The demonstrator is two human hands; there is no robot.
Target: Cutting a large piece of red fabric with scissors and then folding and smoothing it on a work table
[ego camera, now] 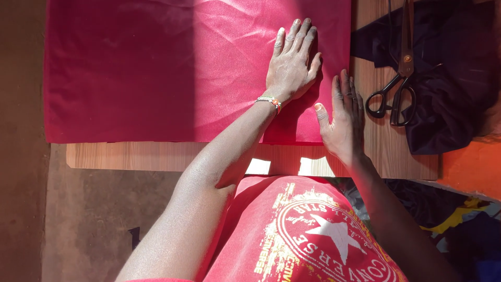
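A large red cloth (pixel 156 68) lies spread flat over a wooden table (pixel 130 155) and overhangs its left end. My left hand (pixel 292 62) rests palm down on the cloth near its right edge, fingers together and stretched out, a beaded bracelet on the wrist. My right hand (pixel 344 117) lies flat at the cloth's near right corner, the thumb on the cloth and the fingers on bare wood. Neither hand holds anything.
Black-handled scissors (pixel 399 78) lie shut on the wood just right of my right hand, partly on a dark cloth (pixel 449 94). An orange surface (pixel 469 167) sits at the right. Brown floor shows at the left and below the table.
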